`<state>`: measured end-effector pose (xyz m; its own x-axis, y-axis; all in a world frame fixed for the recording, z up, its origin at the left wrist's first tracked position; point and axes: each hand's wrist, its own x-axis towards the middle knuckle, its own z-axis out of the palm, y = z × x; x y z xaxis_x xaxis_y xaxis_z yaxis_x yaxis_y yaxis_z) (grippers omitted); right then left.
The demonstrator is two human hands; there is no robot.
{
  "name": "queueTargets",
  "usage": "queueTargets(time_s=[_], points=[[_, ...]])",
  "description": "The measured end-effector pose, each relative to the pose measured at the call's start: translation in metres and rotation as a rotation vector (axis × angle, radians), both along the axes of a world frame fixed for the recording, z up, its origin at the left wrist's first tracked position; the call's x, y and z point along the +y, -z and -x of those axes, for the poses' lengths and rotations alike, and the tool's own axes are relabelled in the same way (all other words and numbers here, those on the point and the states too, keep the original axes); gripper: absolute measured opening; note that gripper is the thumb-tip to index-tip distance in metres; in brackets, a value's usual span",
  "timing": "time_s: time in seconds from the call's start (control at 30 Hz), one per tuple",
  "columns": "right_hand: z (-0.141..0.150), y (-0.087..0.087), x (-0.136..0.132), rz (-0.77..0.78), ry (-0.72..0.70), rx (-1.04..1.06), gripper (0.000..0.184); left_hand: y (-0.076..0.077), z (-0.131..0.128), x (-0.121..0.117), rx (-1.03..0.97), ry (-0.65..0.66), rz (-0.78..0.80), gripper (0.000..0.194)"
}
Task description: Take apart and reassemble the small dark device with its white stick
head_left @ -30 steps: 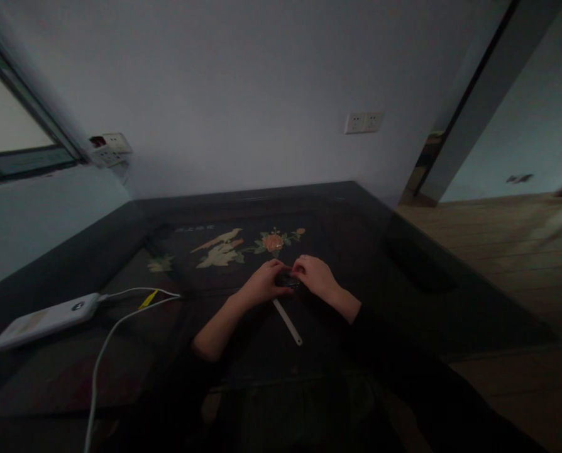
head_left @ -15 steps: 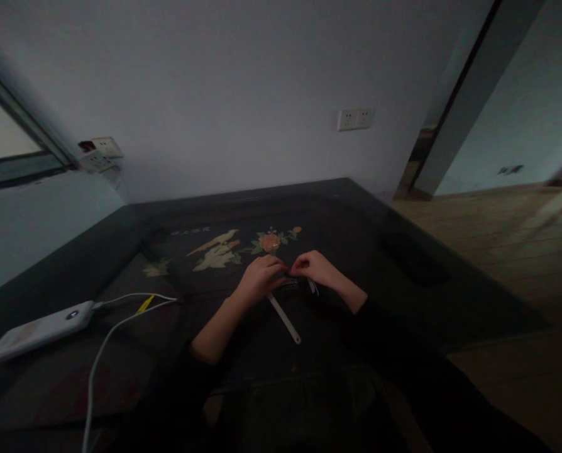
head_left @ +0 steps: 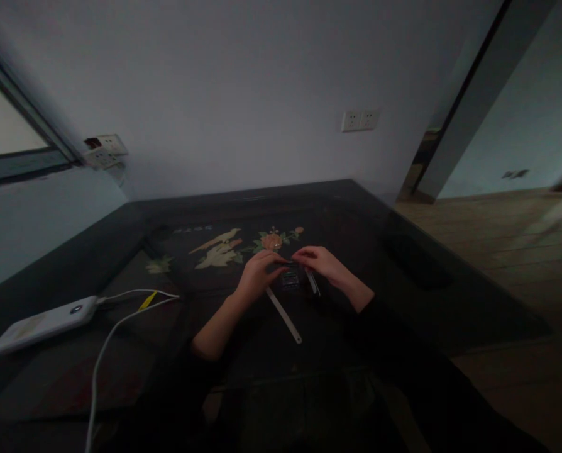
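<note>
My left hand and my right hand meet over the dark table, fingertips almost touching. Both are closed in a pinch at a thin, dark piece too small to name. Just below their fingers lies a small dark case with shiny contents, its details blurred. A pale flat strip with a hole at its end runs from under my left hand toward me. Beneath my right hand is a short, narrow object with a white edge, partly covered by the fingers.
At the left lies a white power bank with a white cable bearing a yellow tag. A dark flat object sits on the right of the table. Wall sockets are behind.
My hands have lifted slightly and drawn a little apart, so more of the small dark case shows between them. The view has shifted slightly.
</note>
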<state>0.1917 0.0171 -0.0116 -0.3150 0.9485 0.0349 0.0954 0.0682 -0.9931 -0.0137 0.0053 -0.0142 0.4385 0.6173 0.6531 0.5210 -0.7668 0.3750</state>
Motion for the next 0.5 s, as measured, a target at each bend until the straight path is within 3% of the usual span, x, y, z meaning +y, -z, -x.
queueTargets(time_s=[0.2, 0.33, 0.5], points=[[0.005, -0.002, -0.009, 0.195, -0.243, 0.394, 0.037, -0.009, -0.004, -0.006, -0.306, -0.025, 0.039, 0.013], [0.009, 0.006, -0.009, 0.256, -0.298, 0.457, 0.033, -0.009, -0.005, -0.007, -0.371, -0.042, 0.054, 0.016], [0.013, 0.01, -0.011, 0.21, -0.351, 0.529, 0.034, -0.008, -0.004, -0.006, -0.351, 0.011, 0.042, 0.016]])
